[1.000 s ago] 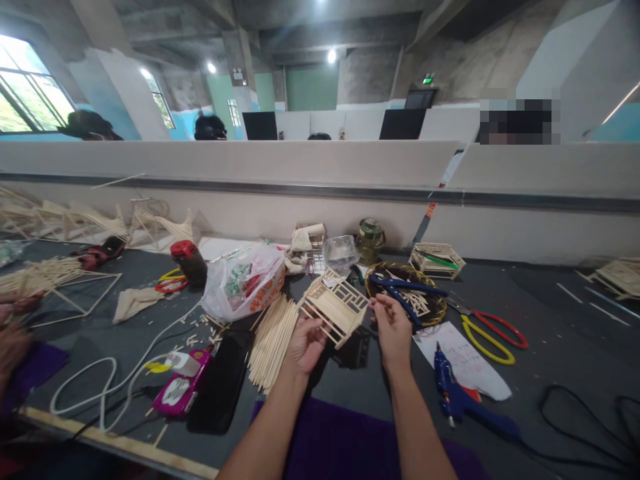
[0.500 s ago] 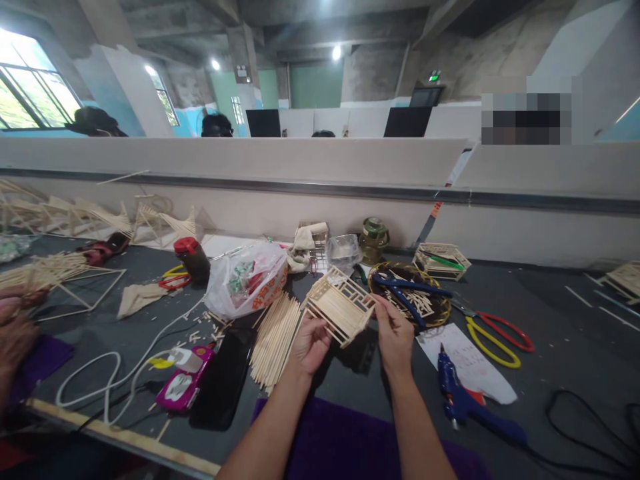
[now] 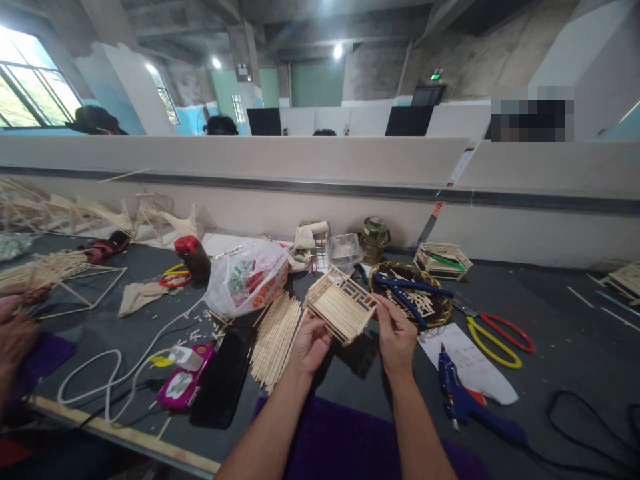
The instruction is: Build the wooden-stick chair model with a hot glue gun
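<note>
A small wooden stick model (image 3: 340, 305) with a slatted panel and open frames along its upper edge is held tilted above the dark table. My left hand (image 3: 311, 343) grips its lower left edge, fingers partly hidden beneath it. At its right corner, my right hand (image 3: 396, 333) pinches the frame between thumb and fingers. Just left of my left hand lies a fan of loose wooden sticks (image 3: 277, 340). A purple cloth (image 3: 345, 440) is spread below my forearms. Behind my right hand sits a woven basket (image 3: 447, 313) holding short stick pieces and blue-handled pliers (image 3: 405, 293).
On the right are scissors (image 3: 500, 340), paper (image 3: 467, 357) and a blue glue gun (image 3: 457, 393) with its cord. To the left lie a phone (image 3: 223, 380), a pink box (image 3: 185, 383), a plastic bag (image 3: 245, 280) and a red-lidded bottle (image 3: 193, 259). Another person's hand (image 3: 17, 340) is at far left.
The model has tilted slightly in my hands, its slatted face looking narrower. My right hand has shifted a little to the right, still at the model's corner.
</note>
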Available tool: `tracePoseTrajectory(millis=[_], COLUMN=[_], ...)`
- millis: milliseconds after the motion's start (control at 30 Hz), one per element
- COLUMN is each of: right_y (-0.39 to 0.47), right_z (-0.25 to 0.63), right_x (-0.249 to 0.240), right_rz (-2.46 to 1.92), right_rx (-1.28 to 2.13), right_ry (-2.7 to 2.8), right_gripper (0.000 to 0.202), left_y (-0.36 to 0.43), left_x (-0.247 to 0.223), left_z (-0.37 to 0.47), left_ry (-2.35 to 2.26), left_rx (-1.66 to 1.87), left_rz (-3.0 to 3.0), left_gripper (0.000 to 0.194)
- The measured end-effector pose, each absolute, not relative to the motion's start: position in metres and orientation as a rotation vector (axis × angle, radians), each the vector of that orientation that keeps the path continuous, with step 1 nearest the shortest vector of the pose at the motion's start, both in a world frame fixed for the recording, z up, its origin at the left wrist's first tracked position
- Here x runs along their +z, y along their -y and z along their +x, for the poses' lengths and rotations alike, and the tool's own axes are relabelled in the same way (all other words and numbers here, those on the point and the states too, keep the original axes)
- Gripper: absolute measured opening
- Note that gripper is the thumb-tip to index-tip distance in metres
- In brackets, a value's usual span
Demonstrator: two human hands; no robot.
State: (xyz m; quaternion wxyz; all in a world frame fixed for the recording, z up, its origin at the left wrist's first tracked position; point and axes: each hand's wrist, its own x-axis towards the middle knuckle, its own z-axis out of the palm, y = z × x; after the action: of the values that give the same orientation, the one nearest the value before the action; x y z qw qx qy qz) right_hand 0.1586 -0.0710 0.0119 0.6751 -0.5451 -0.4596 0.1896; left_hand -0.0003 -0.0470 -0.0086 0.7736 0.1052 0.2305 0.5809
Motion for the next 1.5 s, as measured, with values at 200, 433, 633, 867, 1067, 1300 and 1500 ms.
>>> tracePoseTrajectory(millis=[200,433,633,867,1067,1300,1500], right_y=[0.072,0.074,0.075,0.075,0.075,0.075,0.076], right_z=[0.158,0.157,0.157,0.158,0.159,0.158,0.158], right_x=[0.013,0.013,0.014,0.014,0.014,0.015,0.016], right_rz=[-1.213,-1.206,-1.200,-1.186,-1.196,-1.196,-1.199], right_rx=[0.380,0.383,0.393,0.380,0.374,0.382,0.388], right_ry=[1.086,1.110,1.128,1.149,1.164,1.165,1.165], right_gripper=[0.028,0.027,0.027,0.025,0.025,0.025,0.024], left_y=[0.047,0.045,0.044,0.046,0.044,0.042,0.042], left_x=[-0.009,-0.013,-0.014,-0.011,-0.017,-0.022,-0.022], left_z=[0.000,0.000,-0.001,-0.001,-0.001,-0.003,-0.003], left_ry=[-0.516,-0.500,-0.499,-0.476,-0.466,-0.469,-0.473], left_rx=[1.263,1.260,1.248,1.221,1.213,1.202,1.188], left_rz=[0.200,0.200,0.212,0.233,0.225,0.215,0.234], left_gripper=[0.038,0.036,0.034,0.040,0.043,0.051,0.054])
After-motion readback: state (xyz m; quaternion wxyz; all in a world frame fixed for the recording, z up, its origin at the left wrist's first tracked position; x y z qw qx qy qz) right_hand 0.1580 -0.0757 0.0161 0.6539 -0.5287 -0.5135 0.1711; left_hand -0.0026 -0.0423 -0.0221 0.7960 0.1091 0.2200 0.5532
